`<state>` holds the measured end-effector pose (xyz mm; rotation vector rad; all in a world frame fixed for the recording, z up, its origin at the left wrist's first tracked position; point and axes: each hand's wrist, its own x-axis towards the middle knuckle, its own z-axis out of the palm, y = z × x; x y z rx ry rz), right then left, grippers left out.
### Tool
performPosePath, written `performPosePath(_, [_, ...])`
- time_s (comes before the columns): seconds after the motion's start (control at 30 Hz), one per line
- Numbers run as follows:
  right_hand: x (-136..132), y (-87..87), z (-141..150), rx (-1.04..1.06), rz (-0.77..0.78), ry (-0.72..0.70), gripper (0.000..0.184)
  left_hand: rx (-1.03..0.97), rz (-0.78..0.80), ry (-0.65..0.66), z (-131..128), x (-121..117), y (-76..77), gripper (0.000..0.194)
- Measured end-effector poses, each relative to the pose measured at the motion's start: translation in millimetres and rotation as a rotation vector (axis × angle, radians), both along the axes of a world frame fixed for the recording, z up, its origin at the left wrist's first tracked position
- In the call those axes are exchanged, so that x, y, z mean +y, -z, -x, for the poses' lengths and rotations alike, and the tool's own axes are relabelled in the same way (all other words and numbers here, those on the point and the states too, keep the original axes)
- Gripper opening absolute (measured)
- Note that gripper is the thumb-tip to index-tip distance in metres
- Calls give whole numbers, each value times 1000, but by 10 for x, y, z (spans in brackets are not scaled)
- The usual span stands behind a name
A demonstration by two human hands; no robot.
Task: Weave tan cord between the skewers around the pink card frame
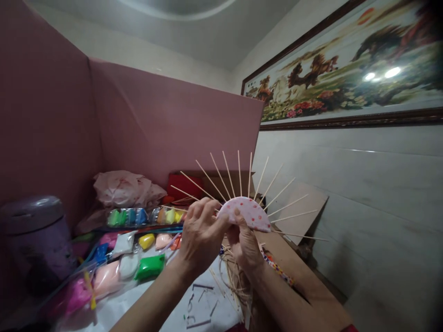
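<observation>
Raised above the table is a pale pink half-round piece with red-orange spots, its flat edge downward. Several thin wooden sticks fan out from its curved rim. My left hand is closed at the piece's left end, its fingers curled near the lowest left sticks; the thumb presses on the piece. My right hand grips the lower edge from below, thumb on the spotted face and fingers behind it. What the hidden fingertips touch I cannot make out.
Packets of coloured clay cover the table's left side, by a purple lidded container. Below my hands lie a coil of twine, loose sticks and dark strips. A cardboard sheet extends right, beside the tiled wall.
</observation>
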<state>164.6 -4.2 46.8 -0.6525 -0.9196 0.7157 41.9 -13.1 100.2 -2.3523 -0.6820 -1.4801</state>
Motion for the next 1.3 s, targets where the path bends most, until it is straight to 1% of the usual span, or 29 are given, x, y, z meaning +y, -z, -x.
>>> performPosePath(0.03, [-13, -15, -14, 94, 27, -3, 24, -112, 111, 6, -29, -2, 35, 12])
performPosePath(0.1, [-51, -51, -36, 341, 97, -49, 25, -337, 420, 68, -88, 18, 107, 15])
performPosePath(0.17, [-94, -80, -53, 507, 124, -88, 27, -527, 781, 204, -142, 58, 165, 20])
performPosePath(0.23, [-128, -93, -69, 548, 103, -113, 25, -643, 1080, 369, -182, 94, 200, 26])
performPosePath(0.3, [-146, -96, -81, 565, 84, -134, 21, -692, 1271, 503, -210, 110, 220, 30])
performPosePath(0.37, [-152, -98, -84, 578, 75, -155, 19, -719, 1374, 578, -232, 107, 236, 32])
performPosePath(0.4, [-155, -101, -80, 581, 75, -166, 19, -737, 1403, 592, -243, 102, 245, 33])
performPosePath(0.5, [-175, -115, -43, 592, 94, -177, 24, -785, 1430, 610, -272, 94, 274, 31])
performPosePath(0.6, [-207, -130, 7, 620, 131, -175, 28, -820, 1412, 620, -287, 92, 284, 28])
performPosePath(0.77, [-222, -128, 20, 638, 148, -194, 28, -779, 1286, 578, -294, 64, 276, 23])
performPosePath(0.9, [-196, -87, -14, 580, 120, -246, 29, -770, 1224, 540, -306, 60, 292, 14])
performPosePath(1.03, [-158, -9, -51, 535, 158, -189, 30, -781, 1089, 474, -317, 72, 315, 8])
performPosePath(1.1, [-130, 31, -77, 506, 149, -197, 25, -776, 1074, 499, -323, 63, 324, 8])
performPosePath(1.2, [-86, 63, -125, 475, 129, -253, 23, -720, 1105, 585, -332, 36, 331, 9])
performPosePath(1.23, [-74, 64, -141, 480, 133, -255, 24, -696, 1104, 588, -333, 30, 331, 9])
performPosePath(1.3, [-59, 57, -167, 498, 144, -241, 25, -650, 1059, 531, -325, 32, 328, 10])
